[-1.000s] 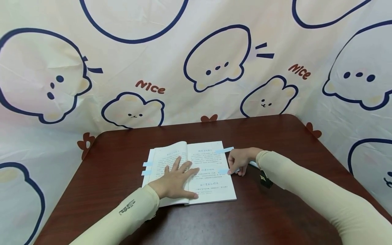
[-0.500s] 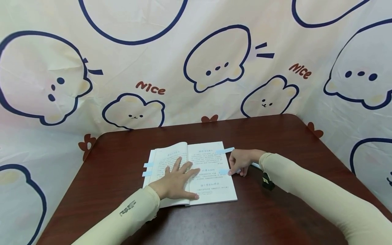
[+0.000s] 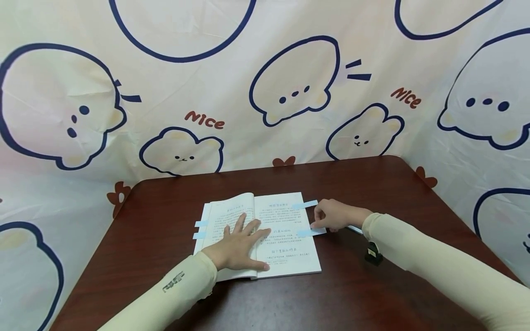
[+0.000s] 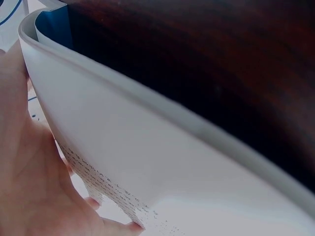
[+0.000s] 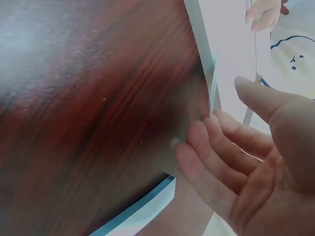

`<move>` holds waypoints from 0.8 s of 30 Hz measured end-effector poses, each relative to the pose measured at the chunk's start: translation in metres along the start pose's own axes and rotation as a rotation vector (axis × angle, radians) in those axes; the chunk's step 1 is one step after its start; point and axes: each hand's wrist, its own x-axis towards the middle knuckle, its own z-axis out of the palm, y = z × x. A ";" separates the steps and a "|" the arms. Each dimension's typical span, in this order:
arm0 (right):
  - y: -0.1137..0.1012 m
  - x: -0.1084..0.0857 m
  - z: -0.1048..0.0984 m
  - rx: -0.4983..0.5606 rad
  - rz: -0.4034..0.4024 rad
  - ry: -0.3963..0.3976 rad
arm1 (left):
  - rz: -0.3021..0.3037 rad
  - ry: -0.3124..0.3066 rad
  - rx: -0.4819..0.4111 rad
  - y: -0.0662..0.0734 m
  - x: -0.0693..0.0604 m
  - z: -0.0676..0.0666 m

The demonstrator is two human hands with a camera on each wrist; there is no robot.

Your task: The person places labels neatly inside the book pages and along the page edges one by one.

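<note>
An open book (image 3: 285, 262) with printed pages lies on the brown table. My left hand (image 3: 235, 248) rests on it with fingers spread across the spine. In the left wrist view, the near edge of the page (image 4: 123, 123) bows upward beside that hand. Two pale blue sticky tabs stick out past the right page's edge, an upper tab (image 3: 305, 204) and a lower tab (image 3: 311, 232). My right hand (image 3: 338, 216) is just beside the lower one. In the right wrist view its thumb stands apart from the loosely bent fingers, whose tips are by the tab (image 5: 212, 93).
Two more blue tabs (image 3: 200, 224) project from the book's left edge. A pale strip-like object with a blue edge (image 5: 147, 211) lies on the table (image 3: 364, 285) below the right wrist. A cartoon-printed curtain (image 3: 232, 92) hangs behind the table.
The right hand has drawn back to the right from the lower tab, and its thumb has come off it. More of that tab now shows. The left hand stays in place.
</note>
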 end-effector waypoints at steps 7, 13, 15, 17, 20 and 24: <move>-0.001 -0.014 0.007 -0.040 -0.060 0.170 | -0.003 0.002 0.002 0.000 0.000 0.000; -0.005 -0.030 0.022 -0.013 -0.088 0.213 | 0.001 -0.007 0.017 0.001 0.001 0.000; -0.006 -0.034 0.028 0.012 -0.085 0.203 | 0.000 -0.007 0.015 0.000 0.001 0.000; -0.007 -0.038 0.034 0.052 -0.087 0.168 | -0.002 -0.006 0.014 0.000 0.001 0.000; -0.007 -0.041 0.042 0.113 -0.081 0.110 | -0.003 -0.003 0.010 0.000 0.000 0.000; -0.006 -0.042 0.049 0.163 -0.081 0.077 | -0.003 -0.005 0.008 0.000 0.001 0.000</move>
